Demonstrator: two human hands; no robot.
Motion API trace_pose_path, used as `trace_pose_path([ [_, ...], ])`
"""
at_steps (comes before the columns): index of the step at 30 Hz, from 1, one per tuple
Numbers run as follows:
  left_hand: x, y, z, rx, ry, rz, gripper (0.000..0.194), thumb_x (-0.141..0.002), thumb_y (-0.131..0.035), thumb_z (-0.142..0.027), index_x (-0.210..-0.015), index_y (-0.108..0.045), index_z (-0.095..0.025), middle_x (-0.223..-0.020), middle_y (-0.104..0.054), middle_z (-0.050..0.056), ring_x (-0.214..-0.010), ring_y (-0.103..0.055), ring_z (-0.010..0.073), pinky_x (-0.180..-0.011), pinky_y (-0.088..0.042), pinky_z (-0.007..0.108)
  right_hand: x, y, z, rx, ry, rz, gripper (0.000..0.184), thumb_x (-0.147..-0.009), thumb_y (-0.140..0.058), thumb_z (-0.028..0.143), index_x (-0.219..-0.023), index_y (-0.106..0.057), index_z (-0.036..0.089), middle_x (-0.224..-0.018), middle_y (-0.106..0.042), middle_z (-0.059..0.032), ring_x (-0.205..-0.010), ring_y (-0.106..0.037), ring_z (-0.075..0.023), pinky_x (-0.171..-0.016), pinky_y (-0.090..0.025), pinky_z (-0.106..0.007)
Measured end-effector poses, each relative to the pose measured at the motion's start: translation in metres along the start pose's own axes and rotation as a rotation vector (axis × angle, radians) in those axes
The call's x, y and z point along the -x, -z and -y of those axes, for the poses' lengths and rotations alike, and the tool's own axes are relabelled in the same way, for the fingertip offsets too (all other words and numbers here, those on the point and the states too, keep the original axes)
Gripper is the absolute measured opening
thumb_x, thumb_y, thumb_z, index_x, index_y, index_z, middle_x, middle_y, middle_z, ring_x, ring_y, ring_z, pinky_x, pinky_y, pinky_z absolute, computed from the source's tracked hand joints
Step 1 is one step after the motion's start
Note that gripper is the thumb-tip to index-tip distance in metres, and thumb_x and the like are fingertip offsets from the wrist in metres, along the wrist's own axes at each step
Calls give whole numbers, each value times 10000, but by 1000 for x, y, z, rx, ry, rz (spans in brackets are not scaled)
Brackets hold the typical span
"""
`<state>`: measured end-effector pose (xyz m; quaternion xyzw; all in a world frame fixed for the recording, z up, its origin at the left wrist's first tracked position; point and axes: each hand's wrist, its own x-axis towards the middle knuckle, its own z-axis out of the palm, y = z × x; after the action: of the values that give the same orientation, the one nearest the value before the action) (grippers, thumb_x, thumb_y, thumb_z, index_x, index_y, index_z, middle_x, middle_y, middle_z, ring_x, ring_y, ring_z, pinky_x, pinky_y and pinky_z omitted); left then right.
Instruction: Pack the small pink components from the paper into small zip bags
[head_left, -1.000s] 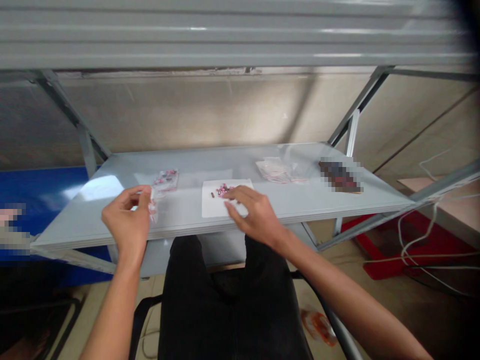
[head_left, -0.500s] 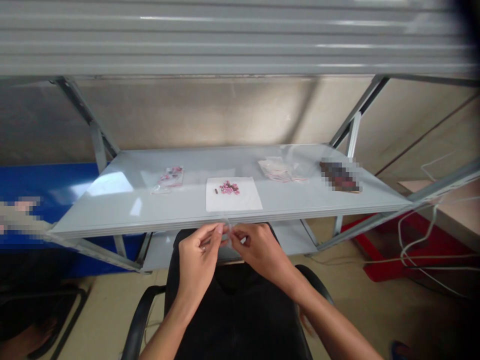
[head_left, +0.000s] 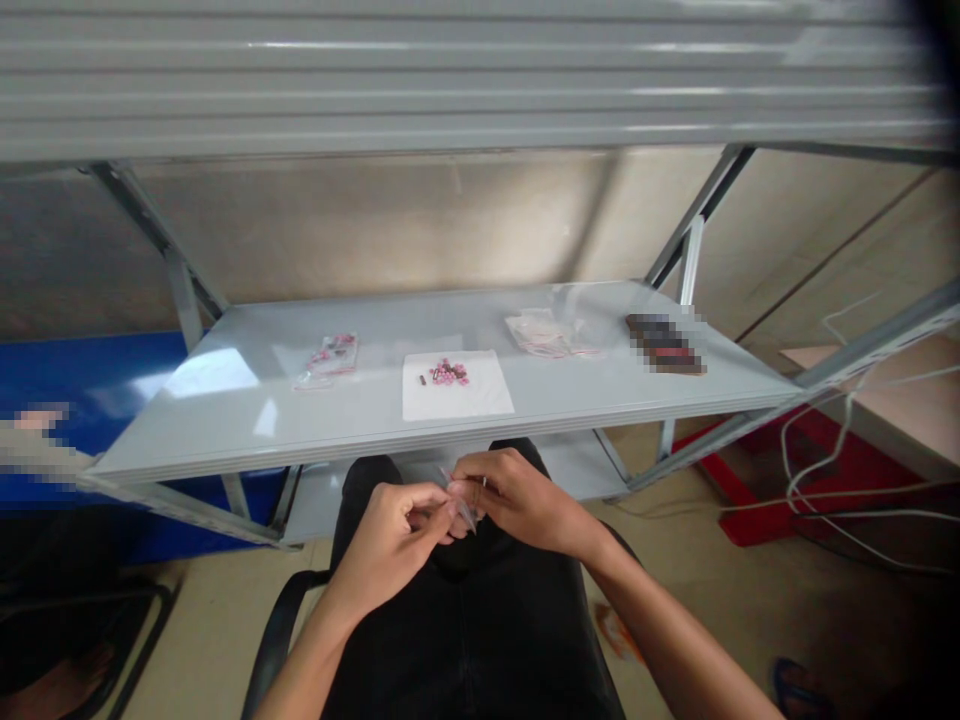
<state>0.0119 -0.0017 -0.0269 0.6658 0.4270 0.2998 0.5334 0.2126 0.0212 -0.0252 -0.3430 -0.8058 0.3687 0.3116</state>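
From the head camera, both hands are drawn together low over the lap, just below the shelf's front edge. The right hand [head_left: 521, 500] pinches a small clear plastic piece [head_left: 463, 503] between thumb and fingertips, with its narrow end pointing down and out of the pinch. The left hand [head_left: 382, 545] is curled, its fingers meeting the right hand at the same spot, though whether it has its own hold on the plastic is hidden. The step in hand looks like close fingerwork on that one piece, above black trousers [head_left: 472, 640]. Film this thin calls for light fingertip pressure rather than a full grip.

On the grey metal shelf [head_left: 225, 435], a white paper sheet [head_left: 457, 405] carries a small cluster of pink and dark parts [head_left: 448, 373] (too small to tell exactly what they are). A clear bag with pink contents [head_left: 334, 353] lies left of the sheet, and a second clear bag [head_left: 544, 335] lies to its right, near a pixelated dark object [head_left: 664, 343]. Below and beyond the shelf are a black chair armrest [head_left: 279, 625], a red crate [head_left: 750, 490] and loose white cables [head_left: 832, 450].
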Motion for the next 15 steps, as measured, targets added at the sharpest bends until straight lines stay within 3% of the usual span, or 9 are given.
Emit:
trace_pose_path([
  [2,0,1,1,-126,-35,-76,266,-920,-584,-249,-698,-705,-165,-684,-730,44,-664,-703,182,-627,-525,239,1,-2,3,89,7,-4,308,-1018,-525,169,-710,-511,180,-670,-560,26,-626,-494,-102,-626,-335,-238],
  [4,0,2,2,-303,-59,-227,277,-871,-582,-205,-599,-629,-180,-570,-651,11,-553,-627,152,-547,-446,227,3,-5,7,180,-1,-17,284,-1019,-523,176,-735,-520,185,-707,-583,12,-647,-503,-114,-638,-337,-246],
  [7,2,1,-1,-518,-57,-425,225,-803,-609,-191,-578,-590,-202,-537,-612,-13,-501,-576,141,-520,-395,234,4,-11,8,396,-67,-89,234,-957,-580,140,-730,-547,187,-709,-606,-8,-635,-517,-136,-614,-322,-265],
  [9,5,-1,-5,-577,-63,-468,215,-785,-625,-199,-575,-581,-213,-533,-607,-17,-487,-566,143,-516,-389,241,3,-14,5,555,-121,-139,207,-898,-611,99,-714,-567,184,-700,-619,-26,-626,-536,-154,-590,-307,-276],
  [13,6,-2,-9,-351,-76,-397,241,-856,-612,-251,-617,-618,-220,-544,-606,-13,-511,-588,156,-529,-440,251,1,-10,-2,551,-134,-197,183,-938,-597,146,-760,-627,173,-704,-655,-34,-614,-574,-154,-596,-357,-268],
  [15,4,3,-5,-166,-60,-477,176,-874,-640,-302,-728,-672,-210,-674,-679,12,-642,-662,177,-612,-509,258,0,-1,-1,412,-92,-250,179,-985,-563,192,-843,-669,173,-737,-681,-30,-638,-606,-147,-631,-409,-260],
])
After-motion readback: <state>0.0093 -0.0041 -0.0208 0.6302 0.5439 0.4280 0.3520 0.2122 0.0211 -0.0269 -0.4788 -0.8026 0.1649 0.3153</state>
